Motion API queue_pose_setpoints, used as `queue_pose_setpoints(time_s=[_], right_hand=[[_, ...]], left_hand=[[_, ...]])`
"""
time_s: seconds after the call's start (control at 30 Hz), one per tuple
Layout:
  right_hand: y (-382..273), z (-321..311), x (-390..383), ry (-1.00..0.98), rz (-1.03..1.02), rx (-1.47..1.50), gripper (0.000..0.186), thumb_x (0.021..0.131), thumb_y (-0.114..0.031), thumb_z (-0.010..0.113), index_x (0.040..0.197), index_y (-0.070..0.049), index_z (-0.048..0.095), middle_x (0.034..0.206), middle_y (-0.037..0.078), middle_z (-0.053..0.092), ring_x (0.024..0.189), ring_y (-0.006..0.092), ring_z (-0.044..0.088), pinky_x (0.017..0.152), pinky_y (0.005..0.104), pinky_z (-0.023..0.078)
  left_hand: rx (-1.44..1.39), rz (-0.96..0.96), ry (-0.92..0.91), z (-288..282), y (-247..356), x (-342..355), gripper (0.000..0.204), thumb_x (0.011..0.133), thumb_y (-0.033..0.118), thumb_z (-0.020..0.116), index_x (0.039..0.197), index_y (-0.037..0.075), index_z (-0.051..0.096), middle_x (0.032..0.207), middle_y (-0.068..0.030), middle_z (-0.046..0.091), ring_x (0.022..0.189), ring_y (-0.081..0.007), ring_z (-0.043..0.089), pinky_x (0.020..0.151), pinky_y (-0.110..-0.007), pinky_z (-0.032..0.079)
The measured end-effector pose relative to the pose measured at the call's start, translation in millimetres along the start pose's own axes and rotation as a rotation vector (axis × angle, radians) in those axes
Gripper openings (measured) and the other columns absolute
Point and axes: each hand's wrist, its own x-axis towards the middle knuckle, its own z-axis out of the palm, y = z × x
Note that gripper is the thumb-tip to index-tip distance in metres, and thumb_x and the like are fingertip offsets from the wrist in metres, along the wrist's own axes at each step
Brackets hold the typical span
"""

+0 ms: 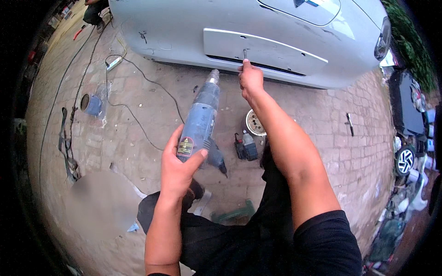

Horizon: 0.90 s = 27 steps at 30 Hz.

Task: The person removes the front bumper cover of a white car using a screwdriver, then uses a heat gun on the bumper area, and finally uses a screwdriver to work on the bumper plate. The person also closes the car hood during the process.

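Observation:
My left hand (177,168) is wrapped around the body of a blue heat gun (199,115). Its metal nozzle points up toward the lower edge of a silver car bumper (179,39), apart from it. My right hand (251,82) pinches a thin metal rod (245,54), perhaps a screwdriver shaft, whose tip is at the recessed plate area (281,51) of the bumper. Whether the tip touches the surface I cannot tell. A dark slot runs along the bottom of that recess. Several scratches and dark marks show on the bumper.
A cordless power tool (246,147) and a round tin (254,123) stand below my right forearm. A ratchet (351,124) lies rightward. Cables run from a power strip (113,63) near a blue container (92,105). A green stool (235,212) is beneath me; a person (94,14) crouches far left.

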Motion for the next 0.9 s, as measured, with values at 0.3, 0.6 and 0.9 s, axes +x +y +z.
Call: queue_pose_setpoints(time_s=[0.3, 0.6, 0.9], right_hand=[[9.3, -58.4, -4.7, -0.009, 0.018, -0.124, 0.045, 0.100, -0.037, 0.049, 0.079, 0.000, 0.063, 0.060, 0.004, 0.054, 0.053, 0.0148, 0.047, 0.049, 0.0330, 0.035], [-3.4, -64.4, -2.5, 0.019, 0.005, -0.134, 0.047, 0.100, -0.039, 0.050, 0.081, 0.002, 0.065, 0.064, 0.007, 0.057, 0.057, 0.0171, 0.049, 0.053, 0.0349, 0.037], [13.7, -51.2, 20.5, 0.161, -0.112, -0.219, 0.048, 0.101, -0.039, 0.049, 0.077, 0.000, 0.063, 0.059, 0.003, 0.051, 0.051, 0.0147, 0.041, 0.047, 0.0341, 0.031]], left_hand=[[0.050, 0.034, -0.064, 13.5, -7.4, 14.6, 0.081, 0.075, 0.015, 0.077, 0.141, -0.011, 0.039, 0.123, -0.0158, 0.057, 0.108, -0.0191, 0.058, 0.093, -0.031, 0.048], [0.092, 0.067, -0.087, 34.5, -12.8, 25.6, 0.082, 0.075, 0.015, 0.077, 0.142, -0.012, 0.038, 0.125, -0.0174, 0.057, 0.108, -0.0198, 0.058, 0.093, -0.032, 0.048], [-0.010, 0.050, -0.075, 45.2, -7.9, 28.2, 0.075, 0.077, 0.009, 0.075, 0.140, -0.010, 0.040, 0.121, -0.0148, 0.058, 0.106, -0.0171, 0.059, 0.092, -0.031, 0.049]])
